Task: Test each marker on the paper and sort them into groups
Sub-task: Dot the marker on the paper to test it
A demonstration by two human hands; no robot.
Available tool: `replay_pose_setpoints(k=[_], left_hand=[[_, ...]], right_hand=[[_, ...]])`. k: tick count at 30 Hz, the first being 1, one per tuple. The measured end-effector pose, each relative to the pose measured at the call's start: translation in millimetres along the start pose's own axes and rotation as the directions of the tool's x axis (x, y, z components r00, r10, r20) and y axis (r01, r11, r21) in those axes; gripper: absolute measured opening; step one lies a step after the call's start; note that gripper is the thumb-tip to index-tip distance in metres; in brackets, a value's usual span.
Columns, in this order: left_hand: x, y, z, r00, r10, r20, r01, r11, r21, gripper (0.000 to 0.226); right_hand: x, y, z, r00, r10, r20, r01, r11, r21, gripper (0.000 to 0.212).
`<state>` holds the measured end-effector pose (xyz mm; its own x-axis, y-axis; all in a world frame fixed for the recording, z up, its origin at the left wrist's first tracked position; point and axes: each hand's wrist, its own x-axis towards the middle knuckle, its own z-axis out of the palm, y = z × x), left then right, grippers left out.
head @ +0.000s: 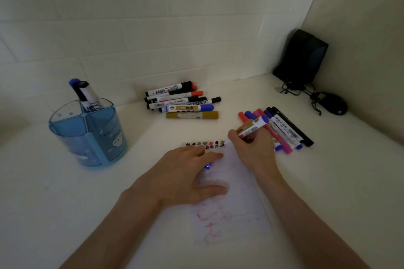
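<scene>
Bare table (54, 192) lies open between the holder (87, 133) and the paper (240, 203); a clear lane runs between the far pile (183, 102) and the right pile (284, 131); the right hand (251, 150), gripping a marker (253, 128), stands just beside the right pile; the left hand (185, 172) covers the upper paper; speaker (301, 59), cable (290, 89) and mouse (330, 105) block the far right corner; the wall (153, 39) closes the rear.
</scene>
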<state>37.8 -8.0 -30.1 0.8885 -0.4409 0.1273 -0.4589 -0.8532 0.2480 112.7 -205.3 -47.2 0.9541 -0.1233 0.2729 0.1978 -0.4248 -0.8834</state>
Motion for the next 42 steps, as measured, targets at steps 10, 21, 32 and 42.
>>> replay_pose_setpoints(k=[10, 21, 32, 42], left_hand=[[0.3, -0.7, 1.7, 1.000, 0.007, -0.024, -0.007, 1.000, -0.001, 0.086], [0.8, 1.1, 1.6, 0.999, 0.020, -0.033, -0.020, 1.000, -0.006, 0.086], [8.9, -6.8, -12.3, 0.953, -0.273, -0.133, 0.179, 0.860, -0.479, 0.018], [12.2, -9.2, -9.5, 0.944, -0.158, -0.288, 0.018, 0.900, -0.435, 0.018]], right_hand=[[0.0, 0.7, 0.0, 1.000, -0.021, 0.014, 0.021, 1.000, -0.006, 0.028], [-1.1, -5.4, -1.5, 0.998, 0.058, 0.036, -0.059, 0.998, 0.011, 0.030], [-7.4, -41.4, -26.2, 0.960, 0.175, 0.218, -0.273, 0.756, 0.594, 0.029], [-22.3, -43.7, -17.8, 0.936, -0.037, 0.351, -0.092, 0.935, 0.342, 0.018]])
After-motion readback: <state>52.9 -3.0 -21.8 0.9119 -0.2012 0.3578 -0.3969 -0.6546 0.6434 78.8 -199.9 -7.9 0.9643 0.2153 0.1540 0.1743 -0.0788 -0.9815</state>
